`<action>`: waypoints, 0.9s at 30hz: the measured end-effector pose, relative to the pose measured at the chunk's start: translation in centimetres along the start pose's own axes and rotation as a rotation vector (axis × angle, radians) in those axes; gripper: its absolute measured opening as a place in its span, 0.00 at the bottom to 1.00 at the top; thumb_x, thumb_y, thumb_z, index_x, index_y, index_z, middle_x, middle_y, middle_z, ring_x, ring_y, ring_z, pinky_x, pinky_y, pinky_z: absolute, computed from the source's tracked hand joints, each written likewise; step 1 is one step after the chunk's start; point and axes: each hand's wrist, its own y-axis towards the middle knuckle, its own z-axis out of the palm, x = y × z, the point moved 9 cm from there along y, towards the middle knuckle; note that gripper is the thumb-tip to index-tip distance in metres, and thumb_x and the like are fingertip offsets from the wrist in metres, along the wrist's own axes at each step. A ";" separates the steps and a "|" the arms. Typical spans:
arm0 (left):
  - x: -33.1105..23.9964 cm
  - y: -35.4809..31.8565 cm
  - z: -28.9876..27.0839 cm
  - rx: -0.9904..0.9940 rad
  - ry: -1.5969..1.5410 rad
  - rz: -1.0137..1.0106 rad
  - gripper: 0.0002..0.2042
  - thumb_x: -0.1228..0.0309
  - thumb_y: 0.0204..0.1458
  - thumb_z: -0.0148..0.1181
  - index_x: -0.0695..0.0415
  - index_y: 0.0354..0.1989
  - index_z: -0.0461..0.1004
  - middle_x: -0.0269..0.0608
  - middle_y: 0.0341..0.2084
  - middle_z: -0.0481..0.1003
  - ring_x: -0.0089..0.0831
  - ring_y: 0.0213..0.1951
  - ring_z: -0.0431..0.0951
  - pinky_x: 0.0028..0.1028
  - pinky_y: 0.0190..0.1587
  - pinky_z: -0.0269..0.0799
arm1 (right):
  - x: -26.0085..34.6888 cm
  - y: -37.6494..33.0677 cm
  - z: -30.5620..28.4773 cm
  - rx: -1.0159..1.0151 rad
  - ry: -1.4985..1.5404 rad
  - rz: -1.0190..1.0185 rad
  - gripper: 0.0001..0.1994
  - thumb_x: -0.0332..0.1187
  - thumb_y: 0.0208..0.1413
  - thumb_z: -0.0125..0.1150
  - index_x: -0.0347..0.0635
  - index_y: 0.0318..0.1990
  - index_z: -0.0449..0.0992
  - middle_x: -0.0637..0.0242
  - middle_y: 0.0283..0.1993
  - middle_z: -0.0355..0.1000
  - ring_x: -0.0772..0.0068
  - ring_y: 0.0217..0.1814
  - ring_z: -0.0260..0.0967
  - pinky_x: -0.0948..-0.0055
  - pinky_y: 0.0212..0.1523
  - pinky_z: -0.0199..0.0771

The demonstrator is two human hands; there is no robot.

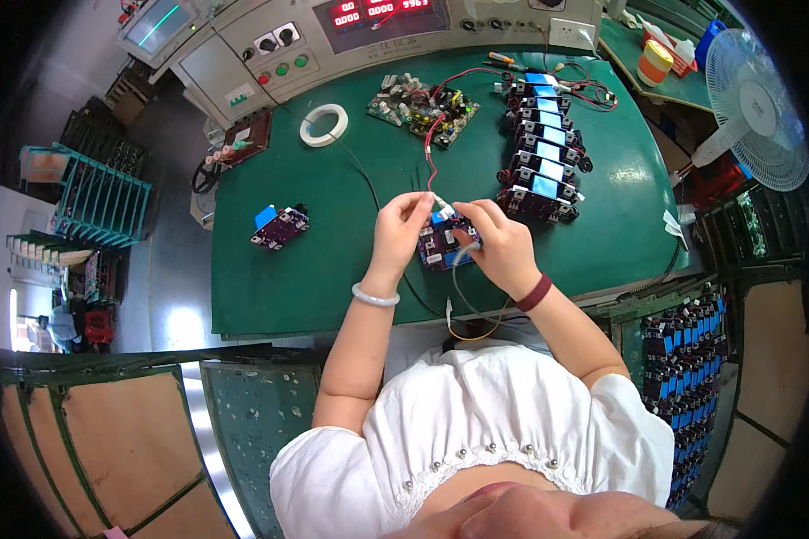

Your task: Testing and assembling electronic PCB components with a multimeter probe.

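Head view: left hand [399, 232] pinches red wire [431, 162], right hand [505, 250] grips board [434, 251], seemingly steadying it. Nine o'clock: second board [282, 228].

I see a white blouse [485, 400] with short sleeves [324, 472] and a gathered front. Round beads [492, 447] dot its lace neckline [510, 457]. A pale bangle [376, 299] circles the left wrist [383, 276], a dark red band [535, 294] the right wrist [521, 283].
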 end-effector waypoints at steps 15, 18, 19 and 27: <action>2.7 2.7 1.4 -0.193 -0.053 0.014 0.08 0.70 0.60 0.61 0.61 0.31 0.78 0.25 0.20 0.71 0.13 0.21 0.63 0.18 0.24 0.57 | -0.8 0.1 0.6 -0.084 -0.004 -0.060 0.15 0.22 0.46 0.65 0.45 0.42 0.72 0.66 0.33 0.72 0.62 0.27 0.74 0.67 0.24 0.72; 3.0 4.1 -2.0 -0.426 -0.042 0.134 0.10 0.70 0.61 0.59 0.60 0.28 0.77 0.24 0.18 0.69 0.13 0.19 0.62 0.19 0.21 0.54 | -0.6 -0.7 0.8 -0.031 0.007 -0.047 0.19 0.21 0.41 0.66 0.45 0.44 0.72 0.67 0.33 0.71 0.64 0.28 0.75 0.67 0.25 0.73; 1.9 4.4 -2.8 -0.414 -0.011 0.099 0.10 0.70 0.61 0.58 0.59 0.27 0.77 0.23 0.17 0.67 0.13 0.18 0.60 0.20 0.20 0.53 | -0.8 -1.0 1.0 0.005 0.033 -0.025 0.21 0.20 0.39 0.66 0.46 0.44 0.72 0.68 0.33 0.70 0.65 0.28 0.75 0.68 0.25 0.73; 0.4 3.4 -5.5 -0.301 0.734 0.321 0.09 0.70 0.52 0.66 0.62 0.37 0.78 0.37 0.25 0.75 0.25 0.21 0.72 0.27 0.29 0.71 | -0.3 -1.1 0.0 0.032 -0.007 -0.011 0.22 0.20 0.38 0.67 0.47 0.44 0.74 0.68 0.37 0.70 0.64 0.29 0.74 0.67 0.27 0.74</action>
